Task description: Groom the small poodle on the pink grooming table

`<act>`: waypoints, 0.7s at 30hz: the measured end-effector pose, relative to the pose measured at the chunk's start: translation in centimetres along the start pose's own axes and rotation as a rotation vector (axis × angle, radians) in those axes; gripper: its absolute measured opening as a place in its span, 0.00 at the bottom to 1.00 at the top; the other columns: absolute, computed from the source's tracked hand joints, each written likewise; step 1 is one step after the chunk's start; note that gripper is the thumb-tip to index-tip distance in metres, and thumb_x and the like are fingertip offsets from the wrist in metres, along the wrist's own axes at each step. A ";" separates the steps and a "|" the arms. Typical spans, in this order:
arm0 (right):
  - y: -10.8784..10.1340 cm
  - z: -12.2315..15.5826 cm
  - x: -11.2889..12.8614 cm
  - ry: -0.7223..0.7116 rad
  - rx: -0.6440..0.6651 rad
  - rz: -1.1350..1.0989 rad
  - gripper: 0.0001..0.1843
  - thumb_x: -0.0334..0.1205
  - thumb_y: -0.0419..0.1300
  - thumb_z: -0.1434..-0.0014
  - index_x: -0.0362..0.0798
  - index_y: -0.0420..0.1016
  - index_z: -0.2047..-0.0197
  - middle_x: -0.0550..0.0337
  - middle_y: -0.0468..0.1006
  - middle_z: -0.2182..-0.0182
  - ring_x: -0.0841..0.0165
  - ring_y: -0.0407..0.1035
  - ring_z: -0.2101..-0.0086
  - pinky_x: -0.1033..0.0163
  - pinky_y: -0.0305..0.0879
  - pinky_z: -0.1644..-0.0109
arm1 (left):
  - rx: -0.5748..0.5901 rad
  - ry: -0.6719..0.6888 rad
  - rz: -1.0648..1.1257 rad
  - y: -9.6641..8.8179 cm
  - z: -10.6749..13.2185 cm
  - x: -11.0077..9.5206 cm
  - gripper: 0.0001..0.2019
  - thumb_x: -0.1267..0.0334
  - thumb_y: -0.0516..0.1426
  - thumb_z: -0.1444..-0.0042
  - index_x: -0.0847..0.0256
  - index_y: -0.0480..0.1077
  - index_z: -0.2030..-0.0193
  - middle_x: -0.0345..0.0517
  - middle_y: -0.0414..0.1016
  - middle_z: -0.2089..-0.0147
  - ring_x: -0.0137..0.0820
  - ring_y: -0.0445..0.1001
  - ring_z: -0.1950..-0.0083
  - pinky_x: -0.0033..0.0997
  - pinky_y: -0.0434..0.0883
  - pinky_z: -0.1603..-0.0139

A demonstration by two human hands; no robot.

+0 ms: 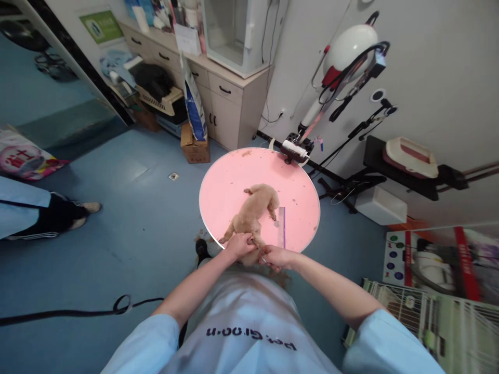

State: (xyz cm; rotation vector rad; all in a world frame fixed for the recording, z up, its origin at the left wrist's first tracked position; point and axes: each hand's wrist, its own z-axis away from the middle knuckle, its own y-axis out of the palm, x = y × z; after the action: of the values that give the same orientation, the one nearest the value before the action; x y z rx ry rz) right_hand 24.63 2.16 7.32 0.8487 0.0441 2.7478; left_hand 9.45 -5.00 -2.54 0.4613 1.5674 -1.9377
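A small tan dog (255, 208) lies stretched out on a round pink table (230, 176), head toward the far side. My left hand (238, 245) is closed around the dog's rear end at the table's near edge. My right hand (276, 257) is closed on a small metal tool, likely scissors, held against the same spot. A purple comb (281, 227) lies on the table just right of the dog.
A stand dryer (346, 57) and its black arm rise behind the table. Cabinets (222, 98) line the back wall. A black cable (78, 311) runs across the blue floor at left, where another person's legs (50, 215) show. A wire cage (429, 317) stands at right.
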 end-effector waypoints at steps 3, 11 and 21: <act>0.3 0.6 -0.7 -0.039 0.033 0.025 0.08 0.31 0.56 0.54 0.47 0.65 0.67 0.72 0.59 0.83 0.81 0.50 0.88 0.74 0.47 0.87 | -0.003 0.012 0.061 0.1 0.0 0.3 0.16 0.49 0.55 0.46 0.60 0.72 0.62 0.45 0.77 0.63 0.32 0.73 0.64 0.28 0.61 0.64; 0.2 0.9 -0.6 0.046 -0.064 0.020 0.05 0.36 0.54 0.49 0.48 0.65 0.67 0.71 0.58 0.83 0.80 0.46 0.89 0.71 0.42 0.88 | -0.026 0.032 0.067 0.4 -0.1 0.7 0.15 0.49 0.56 0.48 0.59 0.72 0.63 0.44 0.77 0.64 0.32 0.73 0.63 0.27 0.61 0.64; 1.2 0.2 -1.3 0.020 0.026 -0.154 0.09 0.33 0.54 0.52 0.49 0.61 0.65 0.74 0.58 0.83 0.80 0.46 0.89 0.73 0.43 0.87 | -0.050 0.057 0.086 0.7 0.3 1.3 0.16 0.48 0.56 0.47 0.59 0.72 0.65 0.42 0.76 0.68 0.30 0.72 0.67 0.27 0.61 0.67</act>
State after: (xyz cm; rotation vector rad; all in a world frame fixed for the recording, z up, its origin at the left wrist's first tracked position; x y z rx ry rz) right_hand 25.50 0.65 6.88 0.7900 0.1439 2.6165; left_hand 8.89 -5.72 -3.77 0.5583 1.6014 -1.8317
